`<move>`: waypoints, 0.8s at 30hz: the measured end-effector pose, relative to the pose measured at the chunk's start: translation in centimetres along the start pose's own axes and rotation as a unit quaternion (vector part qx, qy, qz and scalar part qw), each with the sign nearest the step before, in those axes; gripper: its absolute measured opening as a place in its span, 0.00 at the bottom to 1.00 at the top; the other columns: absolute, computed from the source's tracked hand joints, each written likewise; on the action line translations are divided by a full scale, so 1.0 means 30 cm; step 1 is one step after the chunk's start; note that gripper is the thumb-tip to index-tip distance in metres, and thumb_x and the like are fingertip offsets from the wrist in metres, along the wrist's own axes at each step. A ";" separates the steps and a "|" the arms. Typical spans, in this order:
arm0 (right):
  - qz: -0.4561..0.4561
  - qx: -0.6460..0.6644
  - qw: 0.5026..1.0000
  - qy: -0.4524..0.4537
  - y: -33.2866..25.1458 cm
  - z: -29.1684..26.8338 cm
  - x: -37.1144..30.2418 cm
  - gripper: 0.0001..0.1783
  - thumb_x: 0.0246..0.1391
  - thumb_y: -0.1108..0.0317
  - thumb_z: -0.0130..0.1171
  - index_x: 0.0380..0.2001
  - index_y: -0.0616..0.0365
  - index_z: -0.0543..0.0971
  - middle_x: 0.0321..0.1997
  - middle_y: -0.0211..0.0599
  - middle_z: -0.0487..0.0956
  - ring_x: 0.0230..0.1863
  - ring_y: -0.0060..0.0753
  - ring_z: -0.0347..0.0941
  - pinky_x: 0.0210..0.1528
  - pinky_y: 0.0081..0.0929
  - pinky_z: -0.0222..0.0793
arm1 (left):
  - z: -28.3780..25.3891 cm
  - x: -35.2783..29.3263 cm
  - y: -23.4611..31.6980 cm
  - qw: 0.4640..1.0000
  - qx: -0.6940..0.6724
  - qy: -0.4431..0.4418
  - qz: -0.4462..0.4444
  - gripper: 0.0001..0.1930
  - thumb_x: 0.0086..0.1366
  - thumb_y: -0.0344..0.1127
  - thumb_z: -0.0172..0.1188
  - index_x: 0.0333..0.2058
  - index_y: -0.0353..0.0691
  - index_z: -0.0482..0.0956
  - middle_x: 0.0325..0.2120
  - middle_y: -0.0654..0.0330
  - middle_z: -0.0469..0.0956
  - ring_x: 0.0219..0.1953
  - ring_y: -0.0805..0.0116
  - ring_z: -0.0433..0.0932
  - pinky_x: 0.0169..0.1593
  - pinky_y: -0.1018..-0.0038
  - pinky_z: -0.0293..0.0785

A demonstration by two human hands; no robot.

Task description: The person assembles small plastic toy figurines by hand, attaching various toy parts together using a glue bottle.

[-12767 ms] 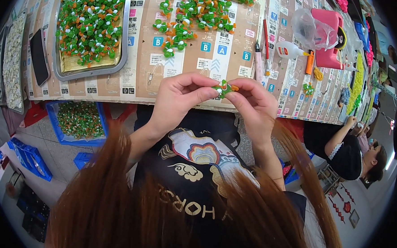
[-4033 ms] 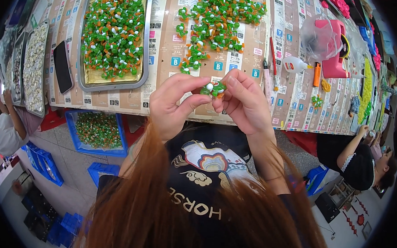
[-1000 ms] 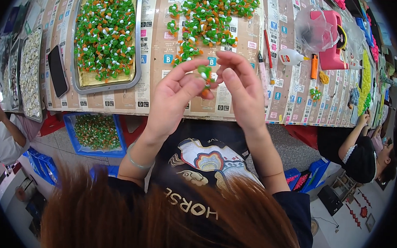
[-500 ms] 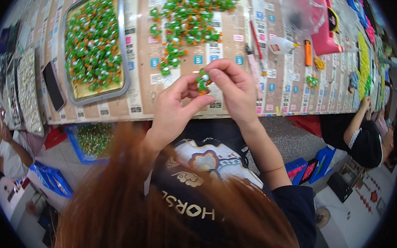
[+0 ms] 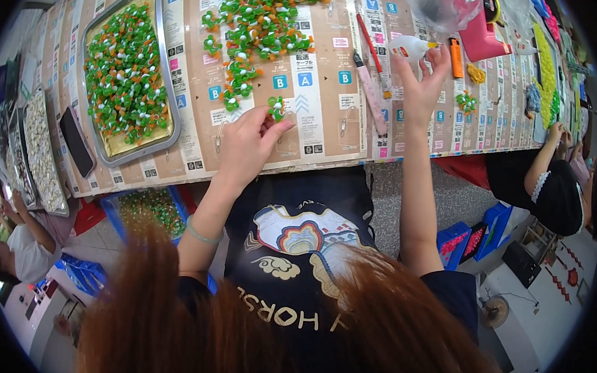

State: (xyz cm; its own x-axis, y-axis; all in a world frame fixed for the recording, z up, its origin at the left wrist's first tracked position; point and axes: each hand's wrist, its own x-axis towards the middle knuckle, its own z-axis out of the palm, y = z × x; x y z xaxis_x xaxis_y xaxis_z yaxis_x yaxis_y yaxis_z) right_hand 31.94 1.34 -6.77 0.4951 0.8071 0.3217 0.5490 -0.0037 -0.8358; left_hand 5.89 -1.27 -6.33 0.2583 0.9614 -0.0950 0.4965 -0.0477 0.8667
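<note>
Between the thumb and fingers of my left hand [image 5: 245, 142] I pinch a small green, white and orange beaded piece [image 5: 276, 108], just above the table's near part. My right hand [image 5: 422, 85] reaches to a white squeeze bottle [image 5: 408, 46] with a yellow tip, lying on its side. Its thumb and fingers are apart around the bottle, and I cannot tell whether they touch it. Similar beaded pieces lie in a loose heap [image 5: 263, 26] beyond my left hand. More fill a grey-rimmed tray [image 5: 175, 127] to the left.
Right of the heap lie a red pen-like tool [image 5: 369, 43] and a pink-handled tool [image 5: 371, 96]. Farther right are an orange lighter [image 5: 456, 58], a yellow bundle [image 5: 476, 74] and a pink glue gun-like tool [image 5: 481, 41]. A phone [image 5: 76, 142] rests left of the tray. Other people sit at both sides.
My right hand has left the beaded piece and moved right and away to the white bottle. My left hand keeps the piece and has shifted left. The view has tilted slightly.
</note>
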 end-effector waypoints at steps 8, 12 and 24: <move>0.119 0.268 0.953 -0.079 -0.102 0.007 -0.042 0.15 0.43 0.74 0.53 0.37 0.64 0.67 0.33 0.34 0.71 0.30 0.20 0.69 0.30 0.15 0.65 | -0.003 -0.002 -0.016 0.997 0.070 -0.004 0.044 0.13 0.47 0.38 0.59 0.20 0.34 0.69 0.15 0.57 0.70 0.16 0.64 0.70 0.19 0.73 0.65; 0.315 0.397 0.827 -0.245 -0.203 0.009 -0.181 0.18 0.42 0.73 0.55 0.39 0.63 0.65 0.34 0.35 0.71 0.33 0.22 0.69 0.33 0.15 0.65 | 0.000 0.000 -0.036 0.996 0.074 0.006 0.051 0.13 0.47 0.38 0.59 0.20 0.34 0.69 0.15 0.57 0.71 0.17 0.64 0.71 0.19 0.73 0.65; 0.345 0.367 0.841 -0.198 -0.158 0.043 -0.290 0.15 0.41 0.71 0.57 0.33 0.59 0.66 0.26 0.28 0.70 0.24 0.13 0.63 0.24 0.10 0.59 | 0.005 0.014 -0.077 0.988 0.122 -0.015 0.090 0.13 0.47 0.39 0.59 0.21 0.36 0.68 0.16 0.56 0.71 0.17 0.61 0.71 0.19 0.72 0.66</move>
State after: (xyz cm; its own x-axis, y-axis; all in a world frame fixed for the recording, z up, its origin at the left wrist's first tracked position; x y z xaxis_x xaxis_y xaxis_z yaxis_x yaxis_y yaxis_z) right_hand 24.16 -4.91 -6.17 0.1822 0.8959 -0.4051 -0.4133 -0.3041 -0.8583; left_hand 4.98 -0.81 -8.44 0.3834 0.9230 0.0323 0.6240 -0.2847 0.7277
